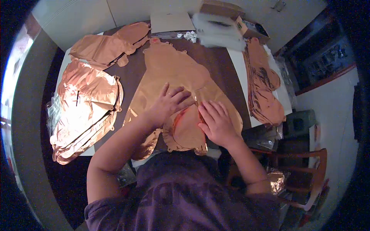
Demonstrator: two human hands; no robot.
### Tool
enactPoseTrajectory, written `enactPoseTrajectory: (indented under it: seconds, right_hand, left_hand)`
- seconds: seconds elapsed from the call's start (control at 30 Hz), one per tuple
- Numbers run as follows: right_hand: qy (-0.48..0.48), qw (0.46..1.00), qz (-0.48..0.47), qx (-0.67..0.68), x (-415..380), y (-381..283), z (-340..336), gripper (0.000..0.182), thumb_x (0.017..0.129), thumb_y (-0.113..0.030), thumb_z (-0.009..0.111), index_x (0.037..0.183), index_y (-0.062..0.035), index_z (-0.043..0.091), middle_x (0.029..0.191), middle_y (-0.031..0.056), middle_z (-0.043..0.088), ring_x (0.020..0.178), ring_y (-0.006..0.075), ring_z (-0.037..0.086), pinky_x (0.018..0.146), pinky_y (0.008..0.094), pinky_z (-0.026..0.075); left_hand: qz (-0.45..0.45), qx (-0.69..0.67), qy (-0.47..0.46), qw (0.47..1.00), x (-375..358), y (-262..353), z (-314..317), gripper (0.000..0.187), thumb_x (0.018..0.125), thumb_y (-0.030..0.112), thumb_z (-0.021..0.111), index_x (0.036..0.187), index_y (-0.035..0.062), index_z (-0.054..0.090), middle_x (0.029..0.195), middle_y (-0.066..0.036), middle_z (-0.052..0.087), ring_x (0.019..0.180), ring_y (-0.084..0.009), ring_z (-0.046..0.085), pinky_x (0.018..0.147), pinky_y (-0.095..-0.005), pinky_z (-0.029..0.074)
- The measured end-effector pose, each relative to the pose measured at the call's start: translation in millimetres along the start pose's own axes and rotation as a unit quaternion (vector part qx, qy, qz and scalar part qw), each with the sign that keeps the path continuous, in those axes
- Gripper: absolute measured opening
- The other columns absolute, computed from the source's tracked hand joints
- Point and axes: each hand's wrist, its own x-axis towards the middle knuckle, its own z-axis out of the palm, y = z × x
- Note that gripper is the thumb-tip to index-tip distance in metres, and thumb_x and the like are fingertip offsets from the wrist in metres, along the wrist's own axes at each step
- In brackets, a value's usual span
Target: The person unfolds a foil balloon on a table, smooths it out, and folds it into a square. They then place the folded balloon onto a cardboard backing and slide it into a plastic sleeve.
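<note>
Large foil sheet: a flat, copper-coloured, scallop-edged sheet of shiny foil point(173, 63) was spread over the middle of the dark brown tabletop point(225, 63), directly in front of the person.
Long axis: the sheet was laid lengthwise away from the body, its narrower end set at the far side and its wide end brought to the near side.
Red-edged panel: a rounded copper foil panel with orange-red edges point(189, 129) was seen at the near end, framed between the two hands; whether it was folded over or a separate piece could not be told.
Left hand: the bare left hand point(173, 102) was laid over the sheet at the panel's upper left, fingers spread and grasping nothing, their tips pointed across toward the right.
Right hand: the bare right hand point(216, 120) was placed against the panel's right red edge, fingers extended away from the body; whether foil was pinched beneath them could not be told.
Nearer hand: the right red edge was met by the right hand, while the left fingertips were held just beside the right ones.
Side stacks: layered copper foil pieces were set well apart from the hands, at left point(86, 92) and at right point(262, 84).
</note>
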Motion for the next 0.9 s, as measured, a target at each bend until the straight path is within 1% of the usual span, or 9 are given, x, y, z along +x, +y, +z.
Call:
enactPoseTrajectory:
  seconds: [0.2,0.27,0.4,0.5,0.6,0.7,0.73,0.8,0.9]
  right_hand:
    - [-0.032,0.999,-0.004,-0.023,0,0,0,0.059,0.088,-0.031,0.063,0.138,-0.0039,0.05,0.144,0.0179,0.045,0.133,0.0369,0.041,0.114,0.0531,0.027]
    - [-0.048,0.998,-0.008,-0.039,0,1,1,0.064,0.087,-0.034,0.065,0.141,-0.0045,0.047,0.146,0.0187,0.043,0.132,0.0388,0.041,0.114,0.0541,0.027]
    - [-0.069,0.996,-0.003,-0.053,2,-1,-1,0.067,0.086,-0.035,0.065,0.142,-0.0052,0.045,0.148,0.0207,0.04,0.134,0.041,0.039,0.114,0.0551,0.026]
    - [-0.087,0.995,0.007,-0.048,4,-1,-4,0.061,0.088,-0.032,0.062,0.141,-0.0068,0.046,0.148,0.0202,0.04,0.135,0.0401,0.037,0.115,0.0543,0.025]
    - [-0.109,0.993,0.026,-0.043,7,-4,-7,0.059,0.088,-0.033,0.061,0.14,-0.0074,0.048,0.149,0.0213,0.038,0.137,0.0406,0.035,0.115,0.054,0.024]
    - [-0.127,0.988,0.029,-0.088,7,-3,-4,0.058,0.089,-0.035,0.06,0.139,-0.0076,0.051,0.15,0.0217,0.037,0.139,0.0407,0.033,0.116,0.0537,0.023]
    - [-0.117,0.989,0.026,-0.082,6,-2,-4,0.058,0.089,-0.036,0.06,0.139,-0.0074,0.051,0.15,0.0218,0.036,0.139,0.0408,0.033,0.116,0.0538,0.022]
    - [-0.099,0.992,0.024,-0.069,3,-1,-4,0.059,0.088,-0.038,0.06,0.138,-0.0072,0.052,0.15,0.0219,0.036,0.139,0.0411,0.032,0.116,0.0539,0.021]
    - [-0.09,0.993,0.012,-0.072,-2,-2,-11,0.065,0.085,-0.041,0.065,0.139,-0.0077,0.051,0.15,0.0206,0.037,0.139,0.0401,0.033,0.116,0.055,0.022]
  left_hand:
    - [-0.005,-0.017,0.013,1.0,0,2,1,0.086,0.067,0.017,0.07,0.148,0.0259,0.041,0.145,-0.007,0.041,0.138,-0.03,0.035,0.111,-0.0661,0.025]
    - [-0.007,-0.025,0.02,0.999,1,2,3,0.084,0.068,0.015,0.069,0.147,0.0257,0.041,0.145,-0.006,0.04,0.138,-0.0295,0.035,0.111,-0.0662,0.024]
    - [-0.01,-0.045,0.055,0.997,3,-4,14,0.073,0.075,0.014,0.067,0.145,0.0201,0.046,0.142,-0.008,0.046,0.135,-0.03,0.04,0.113,-0.0637,0.024]
    - [-0.091,-0.266,0.092,0.955,6,-8,-6,0.06,0.082,0.015,0.064,0.14,0.012,0.05,0.135,-0.012,0.054,0.13,-0.032,0.047,0.114,-0.0599,0.024]
    - [0.011,-0.173,0.115,0.978,11,9,-28,0.048,0.088,0.018,0.061,0.135,0.0063,0.054,0.129,-0.015,0.059,0.128,-0.0336,0.05,0.115,-0.0574,0.025]
    - [-0.007,-0.125,0.09,0.988,11,41,-3,0.049,0.089,0.022,0.061,0.134,0.006,0.054,0.131,-0.014,0.058,0.129,-0.033,0.049,0.115,-0.0572,0.024]
    - [-0.001,-0.105,0.066,0.992,12,36,3,0.051,0.09,0.024,0.061,0.136,0.0067,0.052,0.133,-0.012,0.057,0.13,-0.0315,0.048,0.116,-0.0575,0.023]
    - [-0.007,-0.123,0.07,0.99,8,30,8,0.052,0.09,0.025,0.062,0.138,0.0075,0.051,0.134,-0.011,0.057,0.131,-0.0302,0.048,0.116,-0.0578,0.021]
    - [-0.012,-0.137,0.072,0.988,5,29,9,0.053,0.09,0.025,0.062,0.14,0.0085,0.049,0.135,-0.009,0.057,0.132,-0.0285,0.047,0.117,-0.0582,0.019]
